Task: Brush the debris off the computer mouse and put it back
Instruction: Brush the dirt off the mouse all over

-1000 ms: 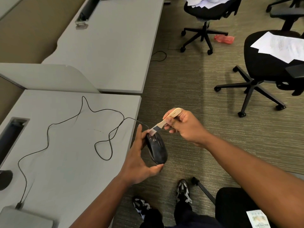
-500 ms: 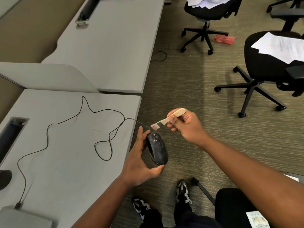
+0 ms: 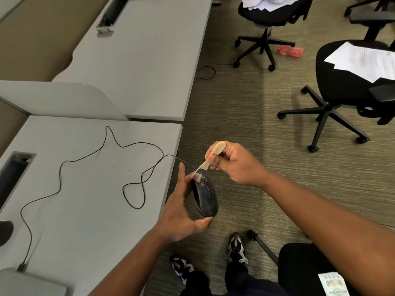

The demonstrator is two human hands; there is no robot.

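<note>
A black wired computer mouse [image 3: 206, 198] is held off the desk's right edge, over the carpet, in my left hand [image 3: 181, 212], thumb at its rear and fingers along its left side. My right hand [image 3: 234, 163] grips a small brush with a pale wooden handle [image 3: 210, 159]. Its bristles touch the front of the mouse near the scroll wheel. The mouse's thin black cable [image 3: 119, 165] loops back over the grey desk [image 3: 74, 210] to a plug at the lower left.
A second grey desk [image 3: 145, 60] lies beyond a low divider. Black office chairs [image 3: 342, 82] with papers on their seats stand on the carpet to the right. My feet [image 3: 236, 247] and a chair seat [image 3: 310, 270] are below. A grey laptop corner [image 3: 30, 283] sits at lower left.
The brush was on the mouse's front, lifted away half a second ago, and is now back down on the front of the mouse. My left hand kept the mouse nearly still.
</note>
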